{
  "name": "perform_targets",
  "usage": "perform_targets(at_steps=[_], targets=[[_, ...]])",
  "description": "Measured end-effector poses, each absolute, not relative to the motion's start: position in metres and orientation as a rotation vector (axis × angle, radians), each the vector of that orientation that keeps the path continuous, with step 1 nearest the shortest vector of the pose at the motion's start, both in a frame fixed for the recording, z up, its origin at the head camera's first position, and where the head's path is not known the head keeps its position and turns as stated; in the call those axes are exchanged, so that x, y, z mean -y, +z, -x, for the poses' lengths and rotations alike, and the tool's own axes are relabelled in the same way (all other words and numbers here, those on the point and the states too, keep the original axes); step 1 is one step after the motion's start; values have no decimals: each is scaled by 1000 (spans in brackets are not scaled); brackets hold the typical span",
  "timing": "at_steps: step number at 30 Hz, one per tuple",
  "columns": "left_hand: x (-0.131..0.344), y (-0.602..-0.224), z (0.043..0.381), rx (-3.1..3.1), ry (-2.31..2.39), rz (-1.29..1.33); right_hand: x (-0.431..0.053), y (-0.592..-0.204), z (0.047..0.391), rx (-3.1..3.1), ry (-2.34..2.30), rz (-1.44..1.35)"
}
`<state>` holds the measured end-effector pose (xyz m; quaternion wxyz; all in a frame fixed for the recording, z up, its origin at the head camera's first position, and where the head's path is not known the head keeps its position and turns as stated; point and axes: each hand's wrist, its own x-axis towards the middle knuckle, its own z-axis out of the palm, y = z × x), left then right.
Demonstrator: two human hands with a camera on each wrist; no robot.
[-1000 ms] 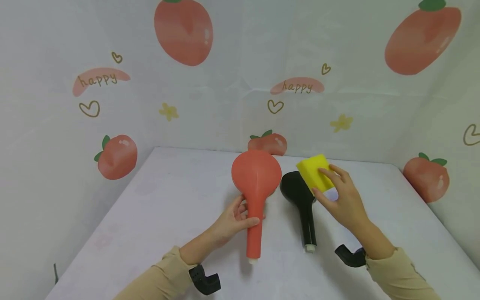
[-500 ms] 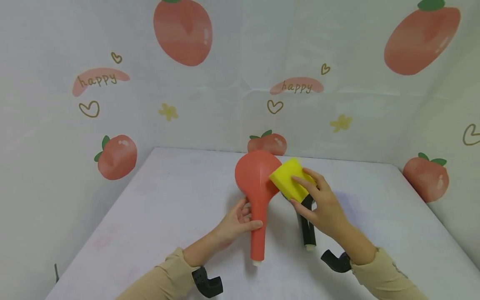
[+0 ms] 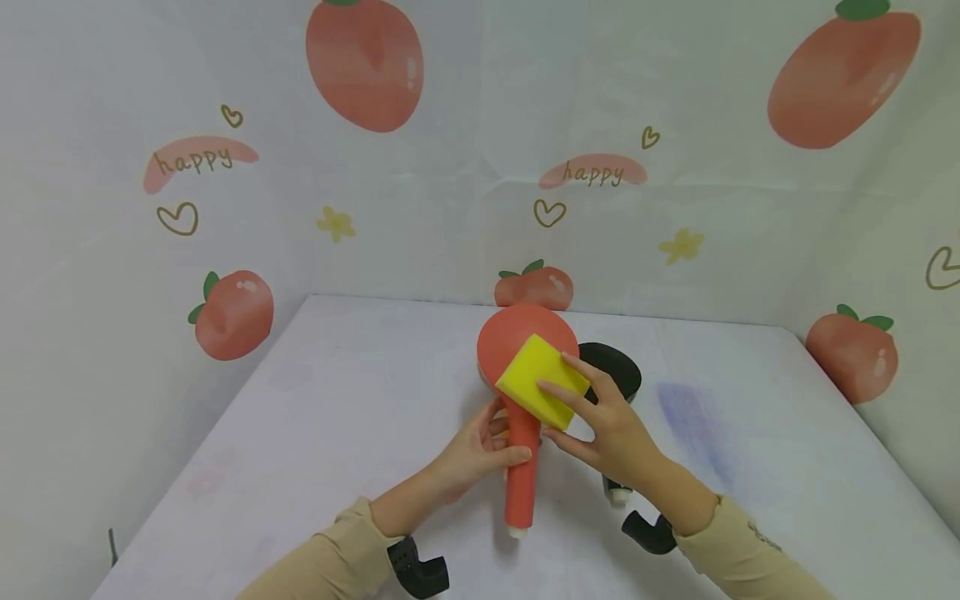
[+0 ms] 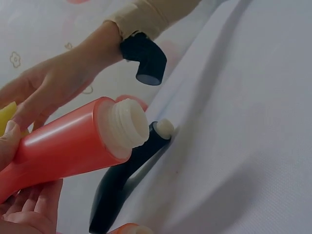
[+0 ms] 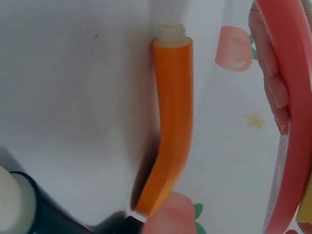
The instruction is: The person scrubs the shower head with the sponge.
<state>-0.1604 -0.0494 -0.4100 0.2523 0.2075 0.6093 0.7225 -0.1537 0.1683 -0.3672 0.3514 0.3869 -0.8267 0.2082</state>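
My left hand (image 3: 480, 454) grips the handle of a red shower head (image 3: 520, 500), held up above the table with its smooth back towards me. Between the thumb and fingers of my right hand (image 3: 622, 433) is a yellow sponge (image 3: 536, 375). It overlaps the lower part of the red head and its neck in the head view. At the right edge of the right wrist view, the sponge (image 5: 306, 207) sits right at the red shower head (image 5: 287, 83). The left wrist view shows the white threaded end (image 4: 131, 122) of the red handle.
A black shower head (image 3: 615, 367) lies on the white table (image 3: 337, 400), partly behind my right hand. An orange shower head (image 5: 173, 97) also lies there, mostly hidden in the head view. A white cloth with printed fruit (image 3: 232, 315) hangs behind the table.
My right hand has moved left with the sponge, from over the black shower head to the front of the red one. The red shower head has shifted slightly right and down.
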Motion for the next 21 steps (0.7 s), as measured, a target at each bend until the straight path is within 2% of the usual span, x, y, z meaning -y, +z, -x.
perform_targets(at_steps=[6,17,21], targets=[[50,-413,161,-1628,1982,-560,-171,-369,156,2145,512,-962],[51,-409,158,-1626,1980,-576,-187,-369,170,2144,679,-682],[50,-411,158,-1627,1981,-595,-185,-372,168,2151,664,-720]])
